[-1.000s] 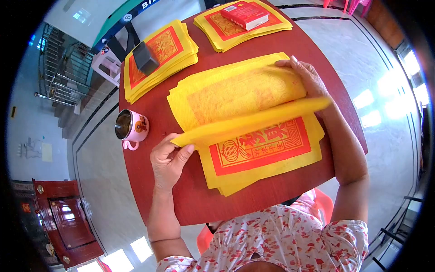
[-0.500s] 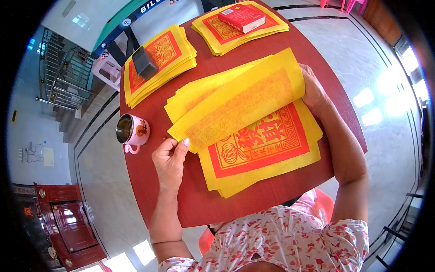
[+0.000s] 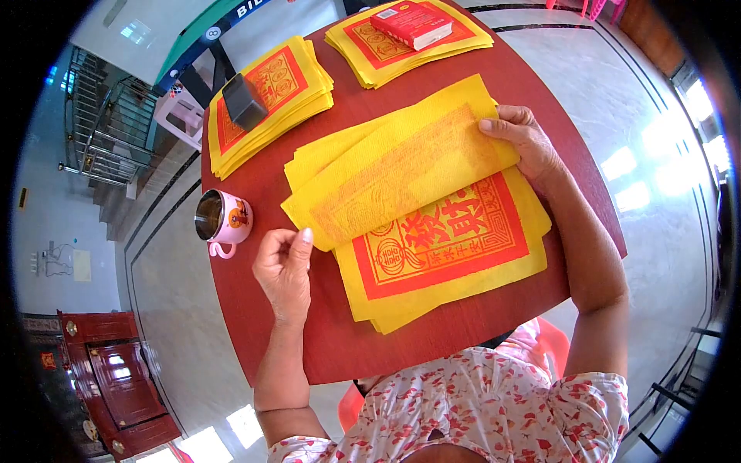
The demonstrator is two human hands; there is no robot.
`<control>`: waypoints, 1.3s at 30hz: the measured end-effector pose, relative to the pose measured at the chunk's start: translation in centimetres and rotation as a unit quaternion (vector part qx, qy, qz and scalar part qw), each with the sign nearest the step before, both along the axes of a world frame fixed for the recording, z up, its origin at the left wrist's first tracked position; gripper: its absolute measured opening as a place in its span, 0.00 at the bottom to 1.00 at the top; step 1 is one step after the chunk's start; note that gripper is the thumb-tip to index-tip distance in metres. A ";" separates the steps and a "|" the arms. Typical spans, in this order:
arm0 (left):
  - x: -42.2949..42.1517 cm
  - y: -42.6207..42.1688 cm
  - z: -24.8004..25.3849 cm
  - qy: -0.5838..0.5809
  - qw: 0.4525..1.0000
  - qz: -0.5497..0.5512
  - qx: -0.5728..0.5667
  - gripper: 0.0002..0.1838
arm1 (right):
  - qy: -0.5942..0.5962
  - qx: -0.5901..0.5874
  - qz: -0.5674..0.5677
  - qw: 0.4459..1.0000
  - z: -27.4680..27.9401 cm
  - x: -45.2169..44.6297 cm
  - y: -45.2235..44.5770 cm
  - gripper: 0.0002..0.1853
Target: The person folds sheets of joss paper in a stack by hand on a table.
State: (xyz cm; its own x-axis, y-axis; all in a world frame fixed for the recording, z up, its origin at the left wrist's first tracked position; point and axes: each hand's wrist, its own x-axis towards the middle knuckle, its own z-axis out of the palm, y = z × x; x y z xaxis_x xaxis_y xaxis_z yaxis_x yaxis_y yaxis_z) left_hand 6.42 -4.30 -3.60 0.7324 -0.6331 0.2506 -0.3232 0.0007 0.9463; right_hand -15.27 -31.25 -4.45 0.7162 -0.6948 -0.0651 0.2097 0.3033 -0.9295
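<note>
A yellow joss paper sheet (image 3: pixel 401 166), folded back with its plain side up, lies slantwise over a fanned stack of joss paper (image 3: pixel 455 231) with red and gold print. My right hand (image 3: pixel 529 143) pinches the sheet's upper right end, thumb on top and the other fingers behind. At the lower left edge of the same sheet, my left hand (image 3: pixel 284 266) is closed, its thumb tip on the paper's edge and the other fingers curled. Left of that hand stands a pink mug (image 3: pixel 231 220) with dark liquid-like contents.
On the red-brown table (image 3: pixel 324 339), a second paper stack (image 3: pixel 309 85) bears a dark block (image 3: pixel 245 104). A third stack (image 3: pixel 370 73) at the back bears a thick red book (image 3: pixel 413 25). A plastic stool (image 3: pixel 181 119) stands beyond the table's left edge.
My right thumb has come over onto the sheet's upper face. The sheet's left end has shifted slightly up and left, and my left hand has moved a little left with it.
</note>
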 end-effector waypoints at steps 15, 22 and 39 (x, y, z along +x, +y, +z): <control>-2.5 0.0 2.5 -0.337 0.819 -0.446 0.131 0.22 | -0.083 -0.024 -0.064 0.994 0.1 1.1 0.5 0.26; -2.6 0.1 2.4 -0.348 0.815 -0.441 0.142 0.23 | 0.032 -0.028 -0.006 0.999 0.3 0.4 -0.1 0.15; -3.0 0.1 1.9 -0.378 0.812 -0.427 0.129 0.25 | -0.006 -0.014 -0.007 1.000 -0.2 0.5 -0.4 0.11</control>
State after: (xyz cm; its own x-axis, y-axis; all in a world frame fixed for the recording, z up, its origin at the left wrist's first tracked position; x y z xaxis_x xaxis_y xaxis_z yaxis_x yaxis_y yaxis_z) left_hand 3.43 -4.21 -1.69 -0.3010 -0.9317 0.2033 -0.7969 0.3628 0.4830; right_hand -14.79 -31.68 -4.65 0.7063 -0.7069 -0.0376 0.2246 0.2742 -0.9351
